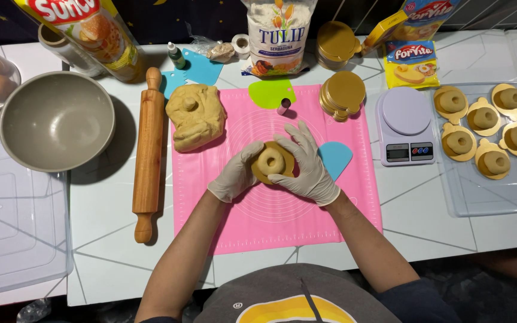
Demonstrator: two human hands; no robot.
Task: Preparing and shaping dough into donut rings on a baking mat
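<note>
At the middle of the pink silicone baking mat (270, 221), the gloved left hand (234, 174) and gloved right hand (308, 164) cup a ring-shaped piece of tan dough (270, 161) seated on a gold cardboard disc (262, 177), the fingers (299, 137) of both hands curled around its sides in contact. Farther off on the mat lie a lump of tan dough (195, 116) at left and a stack of gold discs (343, 94) at right. On the white worktop (109, 239) to the left, a wooden rolling pin (148, 152) lies beside a grey round bowl (57, 121); a white digital kitchen scale (405, 125) stands to the right.
</note>
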